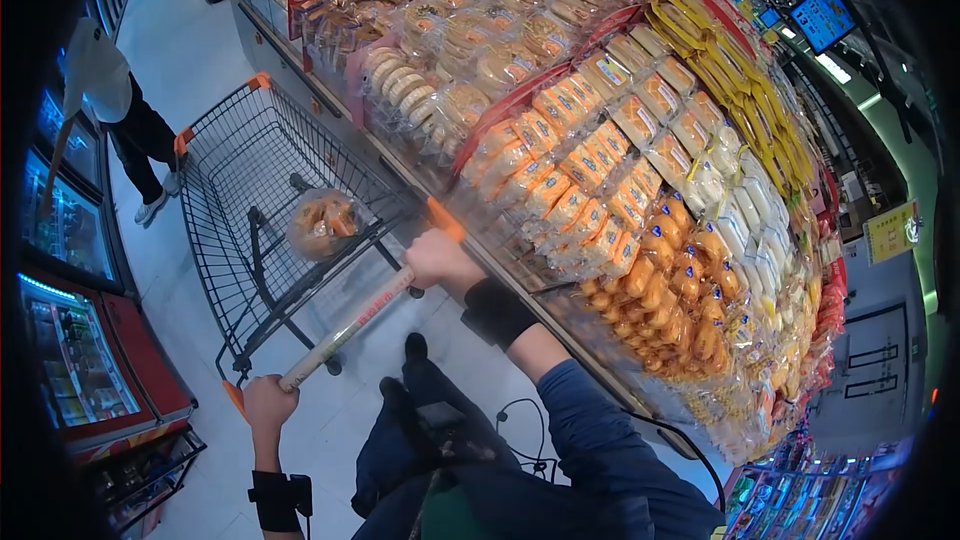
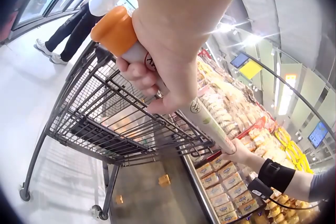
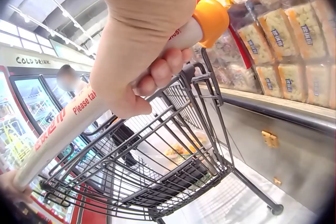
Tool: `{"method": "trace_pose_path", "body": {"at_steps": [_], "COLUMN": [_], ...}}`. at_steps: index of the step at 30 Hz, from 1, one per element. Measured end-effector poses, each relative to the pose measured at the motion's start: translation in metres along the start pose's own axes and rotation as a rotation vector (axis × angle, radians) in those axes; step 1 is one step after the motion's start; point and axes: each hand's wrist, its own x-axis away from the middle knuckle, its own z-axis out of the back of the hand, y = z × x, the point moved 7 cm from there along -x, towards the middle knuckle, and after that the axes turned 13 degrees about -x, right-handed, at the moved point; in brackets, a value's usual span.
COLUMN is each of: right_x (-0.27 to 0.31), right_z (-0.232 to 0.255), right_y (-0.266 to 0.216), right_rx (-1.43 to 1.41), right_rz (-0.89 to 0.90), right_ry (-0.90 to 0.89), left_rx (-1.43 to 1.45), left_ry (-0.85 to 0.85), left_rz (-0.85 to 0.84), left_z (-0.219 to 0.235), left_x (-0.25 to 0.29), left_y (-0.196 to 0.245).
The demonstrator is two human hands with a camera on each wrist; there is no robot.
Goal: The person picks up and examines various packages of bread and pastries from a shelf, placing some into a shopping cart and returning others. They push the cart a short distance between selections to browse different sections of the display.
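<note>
Both hands grip the white handlebar [image 1: 362, 318] of a shopping cart [image 1: 215, 205], one near each orange end cap. My left hand [image 1: 270, 402] curls round its left end; in the left wrist view the fingers [image 2: 137, 77] wrap beneath the bar beside the orange cap [image 2: 114, 30]. At the other end, my right hand [image 1: 440, 258] holds the bar close to the bakery display. The right wrist view shows those fingers [image 3: 163, 71] closed round the bar, which bears red print. Inside the dark wire basket lies a clear bag of bread [image 1: 326, 223].
A long display of packaged bread and cakes [image 1: 590, 180] runs along the right side, its metal edge close to the cart. Drink coolers [image 1: 75, 340] line the left. A person [image 1: 120, 110] stands ahead on the left, beside the cart. Tiled floor [image 1: 180, 290] shows between.
</note>
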Motion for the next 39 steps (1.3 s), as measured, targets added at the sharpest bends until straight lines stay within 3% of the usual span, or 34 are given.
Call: {"method": "trace_pose_path", "body": {"at_steps": [8,15,17,28,32,34,37,39], "right_x": [-0.025,-0.052,-0.062,-0.114,-0.128,-0.138,-0.146,-0.147], "right_z": [0.006,0.019,0.021,0.031,0.035,0.032,0.031,0.034], "right_y": [0.002,-0.003,-0.004,-0.004,-0.002,0.002,0.003,0.002], "right_rx": [0.006,-0.035,-0.016,-0.050,-0.031,-0.029,-0.042,-0.056], "right_rz": [0.072,0.271,0.262,0.196,0.112,0.072,0.036,0.033], "right_ry": [0.046,0.315,0.321,0.196,0.094,0.020,-0.055,-0.048], "left_rx": [0.018,-0.008,-0.009,-0.041,-0.007,0.047,0.251,0.267], "left_ry": [-0.048,-0.061,-0.081,-0.048,-0.176,-0.246,-0.040,-0.034], "left_rz": [0.022,0.020,0.031,0.025,-0.100,-0.218,-0.423,-0.418], "left_z": [0.011,0.012,0.016,0.029,0.036,0.075,0.139,0.168], "left_x": [-0.021,-0.054,-0.063,-0.110,-0.126,-0.137,-0.185,-0.232], "left_y": [-0.012,-0.034,-0.040,-0.070,-0.068,-0.048,-0.031,-0.024]}}
